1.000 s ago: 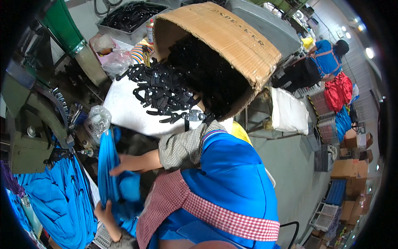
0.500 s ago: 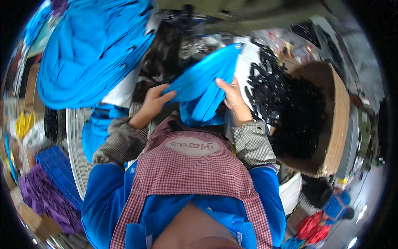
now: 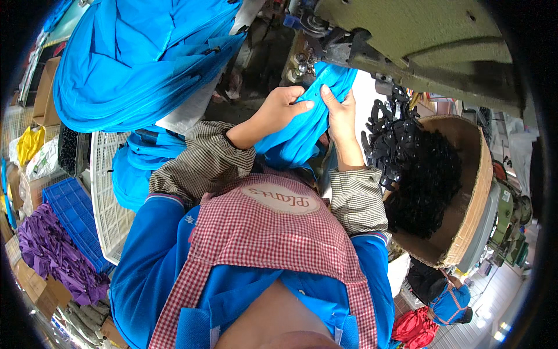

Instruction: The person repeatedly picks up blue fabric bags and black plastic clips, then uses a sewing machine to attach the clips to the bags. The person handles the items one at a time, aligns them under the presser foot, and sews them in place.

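Note:
Both hands hold a piece of blue cloth (image 3: pixel 293 142) in front of my apron. My left hand (image 3: pixel 273 116) pinches its upper part between thumb and fingers. My right hand (image 3: pixel 343 113) grips the cloth's right side, thumb on top. The far end of the cloth lies by the metal parts (image 3: pixel 325 35) of a green machine (image 3: pixel 424 35); whether it touches them I cannot tell. Folds of the cloth hang down toward my lap. Right of my right hand lie many small black plastic pieces (image 3: pixel 389 131).
A large heap of blue cloth (image 3: pixel 133 64) lies at the far left, above a white plastic basket (image 3: pixel 103 203). On the right stands a cardboard box (image 3: pixel 471 198) of black pieces. Purple cloth (image 3: pixel 55 250) and a blue crate (image 3: pixel 75 212) are left. Another person (image 3: pixel 450 302) works lower right.
My left hand has moved right, close to my right hand. The cloth, spread between them before, is now bunched and nearer the machine. More of the machine has come into view.

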A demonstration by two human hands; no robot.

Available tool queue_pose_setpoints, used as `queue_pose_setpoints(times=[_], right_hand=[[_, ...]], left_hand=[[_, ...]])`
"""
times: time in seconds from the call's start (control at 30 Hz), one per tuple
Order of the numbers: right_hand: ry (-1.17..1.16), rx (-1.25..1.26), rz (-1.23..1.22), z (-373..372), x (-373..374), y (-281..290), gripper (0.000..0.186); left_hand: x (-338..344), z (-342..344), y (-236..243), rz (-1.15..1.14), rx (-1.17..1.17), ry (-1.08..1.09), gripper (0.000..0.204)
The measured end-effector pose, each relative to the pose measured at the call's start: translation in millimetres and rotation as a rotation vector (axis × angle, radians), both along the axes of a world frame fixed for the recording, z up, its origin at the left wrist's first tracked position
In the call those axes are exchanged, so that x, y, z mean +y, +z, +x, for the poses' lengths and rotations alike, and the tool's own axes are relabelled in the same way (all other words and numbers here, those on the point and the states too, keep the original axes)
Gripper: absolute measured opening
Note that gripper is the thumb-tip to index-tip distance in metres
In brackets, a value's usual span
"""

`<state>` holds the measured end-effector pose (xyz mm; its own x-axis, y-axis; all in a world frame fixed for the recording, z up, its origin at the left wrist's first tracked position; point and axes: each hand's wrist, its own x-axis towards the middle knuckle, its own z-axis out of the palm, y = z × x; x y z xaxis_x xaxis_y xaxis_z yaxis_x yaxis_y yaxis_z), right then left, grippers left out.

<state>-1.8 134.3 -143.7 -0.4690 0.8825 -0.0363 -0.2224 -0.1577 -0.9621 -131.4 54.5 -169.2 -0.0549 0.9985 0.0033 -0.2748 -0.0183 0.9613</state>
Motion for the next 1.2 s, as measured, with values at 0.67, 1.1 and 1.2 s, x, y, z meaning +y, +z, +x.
queue_pose_setpoints(times=[0.67,1.1,1.2], right_hand=[[-0.090,-0.110,0.029,-50,37,-1,0.027],[0.107,-0.488,0.033,43,19,-26,0.037],[-0.293,-1.439,0.406,135,36,-63,0.027]], left_hand=[[32,-36,9,-0.186,-0.190,0.094,0.016],[8,-27,8,-0.291,-0.170,0.194,0.025],[10,-34,6,-0.313,-0.210,0.143,0.029]])
